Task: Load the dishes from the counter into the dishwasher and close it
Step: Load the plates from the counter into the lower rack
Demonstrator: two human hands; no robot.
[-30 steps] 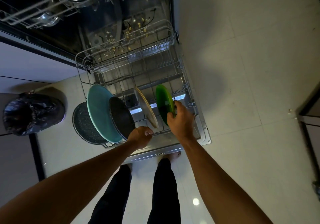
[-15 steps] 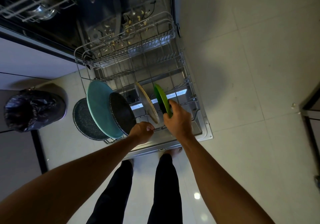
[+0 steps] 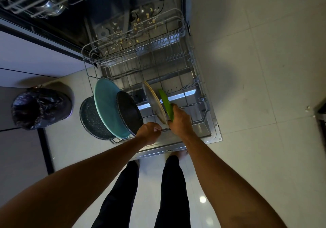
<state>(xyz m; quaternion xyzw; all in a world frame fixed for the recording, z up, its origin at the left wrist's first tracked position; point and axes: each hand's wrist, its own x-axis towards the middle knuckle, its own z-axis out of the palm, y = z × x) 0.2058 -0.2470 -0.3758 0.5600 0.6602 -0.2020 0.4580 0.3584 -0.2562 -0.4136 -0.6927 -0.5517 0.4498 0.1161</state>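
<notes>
Turning the green plate (image 3: 165, 100) edge-on, the right hand (image 3: 180, 120) grips and nearly seats it; the left hand (image 3: 150, 133) clenches the dishwasher rack (image 3: 199, 79) wire.

I see my right hand (image 3: 180, 120) gripping the green plate (image 3: 165, 102), which stands on edge in the lower rack (image 3: 155, 58), just beside a beige plate (image 3: 154, 100). My left hand (image 3: 149, 134) curls round the rack's front wire, near the teal plate (image 3: 105, 104).

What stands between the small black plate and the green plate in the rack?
A beige plate stands on edge between the small black plate and the green plate, in the head view.
</notes>
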